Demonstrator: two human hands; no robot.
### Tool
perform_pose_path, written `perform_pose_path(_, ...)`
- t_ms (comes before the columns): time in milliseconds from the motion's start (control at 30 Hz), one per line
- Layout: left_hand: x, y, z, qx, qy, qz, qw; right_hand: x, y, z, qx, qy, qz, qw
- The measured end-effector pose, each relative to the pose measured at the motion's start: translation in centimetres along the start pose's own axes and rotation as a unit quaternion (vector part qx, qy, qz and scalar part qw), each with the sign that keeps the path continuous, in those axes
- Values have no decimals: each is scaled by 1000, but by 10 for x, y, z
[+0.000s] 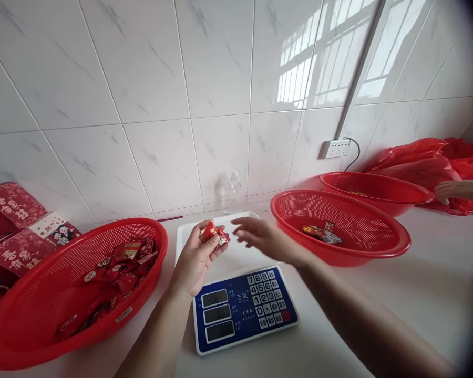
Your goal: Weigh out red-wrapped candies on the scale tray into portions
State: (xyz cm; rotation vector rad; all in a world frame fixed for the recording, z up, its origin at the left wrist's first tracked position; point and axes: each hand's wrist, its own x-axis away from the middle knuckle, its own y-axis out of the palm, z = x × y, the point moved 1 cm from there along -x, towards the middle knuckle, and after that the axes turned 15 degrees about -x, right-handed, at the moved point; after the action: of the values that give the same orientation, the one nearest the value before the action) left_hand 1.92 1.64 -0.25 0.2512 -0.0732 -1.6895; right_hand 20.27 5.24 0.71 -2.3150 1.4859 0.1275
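Over the digital scale's white pan [187, 239], my left hand [195, 257] is closed on small red wrapped candies [212, 231], pinched between thumb and fingers. Their exact count is partly hidden by the fingers. My right hand [266, 239] hovers just to the right of them, slightly blurred, its fingers stretched out with nothing visible in them. Below both hands lies the scale's blue keypad panel [244, 310] with three small displays. On the left stands a red perforated basket [35, 289] holding several red packets [126, 262].
To the right is a red basket [382, 231] with a few packets [323, 232], and behind it another red basket [413, 195]. Another person's hand [451, 190] touches red plastic bags [418, 157]. A clear bottle [235, 191] stands by the wall; printed red boxes [13, 205] are far left.
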Motion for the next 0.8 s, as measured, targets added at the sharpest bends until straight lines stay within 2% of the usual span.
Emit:
perform_pose_path(67,1,2,-2,-40,38,23,998,-4,25,-8,-32,-10,-3,999)
perform_pose_path(133,1,3,-3,-94,77,49,991,-8,38,-11,-40,-9,14,999)
perform_pose_path(233,0,1,-4,-181,108,69,975,-12,39,-8,-62,-8,31,998)
perform_pose_path(333,-6,-4,-10,-249,114,59,960,-13,34,5,-66,-8,40,997)
perform_pose_path(433,-13,-12,-21,-364,105,40,925,-12,29,18,48,-8,78,996)
perform_pose_path(533,-17,-21,-30,-506,120,49,853,-8,23,22,214,-14,115,970)
perform_pose_path(600,-17,-25,-33,-561,138,47,815,-6,20,22,254,-24,86,963)
perform_pose_path(633,-17,-26,-33,-570,141,39,809,-5,19,22,255,-32,56,965)
perform_pose_path(800,-16,-25,-29,-521,143,-14,841,-2,24,25,255,-78,-91,960)
